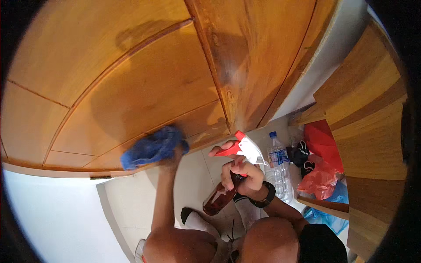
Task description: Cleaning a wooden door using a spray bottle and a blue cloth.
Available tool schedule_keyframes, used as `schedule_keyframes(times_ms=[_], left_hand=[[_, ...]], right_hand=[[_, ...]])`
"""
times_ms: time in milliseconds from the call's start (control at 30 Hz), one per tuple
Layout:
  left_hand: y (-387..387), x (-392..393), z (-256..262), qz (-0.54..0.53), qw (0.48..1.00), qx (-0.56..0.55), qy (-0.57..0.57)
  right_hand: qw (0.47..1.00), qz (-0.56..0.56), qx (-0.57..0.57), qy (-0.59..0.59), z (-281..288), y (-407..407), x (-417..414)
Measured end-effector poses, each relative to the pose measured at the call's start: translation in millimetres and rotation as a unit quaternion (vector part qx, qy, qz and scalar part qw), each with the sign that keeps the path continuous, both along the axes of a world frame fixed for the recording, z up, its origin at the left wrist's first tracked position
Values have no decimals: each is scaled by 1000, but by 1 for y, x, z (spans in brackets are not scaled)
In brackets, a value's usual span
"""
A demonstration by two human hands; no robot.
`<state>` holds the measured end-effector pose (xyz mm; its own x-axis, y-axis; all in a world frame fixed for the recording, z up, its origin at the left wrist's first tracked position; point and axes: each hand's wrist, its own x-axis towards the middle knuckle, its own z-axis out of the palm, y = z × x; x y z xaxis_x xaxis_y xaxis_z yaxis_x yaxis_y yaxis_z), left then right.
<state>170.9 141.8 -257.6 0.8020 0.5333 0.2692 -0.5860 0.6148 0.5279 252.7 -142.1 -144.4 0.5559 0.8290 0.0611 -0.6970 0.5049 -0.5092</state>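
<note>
My left hand [173,158], blurred, grips a bunched blue cloth [154,148] against the lower part of a panelled wooden door [158,88]. In my right hand [251,177] is a spray bottle of dark reddish-brown see-through material [219,199], held tilted. Its red and white trigger head [250,149] points up towards the door, with my fingers at the red trigger. A pale mist [238,111] spreads from the nozzle over the wood on the door's right side.
A clear plastic water bottle [278,154] stands on the tiled floor [194,174] to the right. Beyond it lie a red plastic bag [319,177] and a blue plastic bag [329,220]. Striped wooden furniture [368,141] borders the right side, a white wall [59,210] the left.
</note>
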Motion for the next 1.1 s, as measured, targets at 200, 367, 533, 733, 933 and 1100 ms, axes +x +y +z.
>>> schedule_keyframes(times_ms=[200, 367, 533, 733, 933, 1100], left_hand=[[0, 18, -76, -267, 40, -949, -162], [-9, 24, -8, -467, -149, -870, 42], [-30, 18, 113, -531, -257, -807, 1], [-21, 24, 130, -562, -309, -766, -37], [-31, 29, 27, -196, -551, -799, -144], [-14, 10, 22, -153, -545, -814, -131]], right_hand=[[998, -32, -25, -43, -5, -15, 1], [987, -84, -60, -122, -16, -18, 2], [993, -68, -78, -51, -12, -9, 2], [992, -77, -38, -91, -24, 3, 1], [990, -61, -102, -78, -35, 8, -1], [991, -65, -105, -58, -21, 10, -5]])
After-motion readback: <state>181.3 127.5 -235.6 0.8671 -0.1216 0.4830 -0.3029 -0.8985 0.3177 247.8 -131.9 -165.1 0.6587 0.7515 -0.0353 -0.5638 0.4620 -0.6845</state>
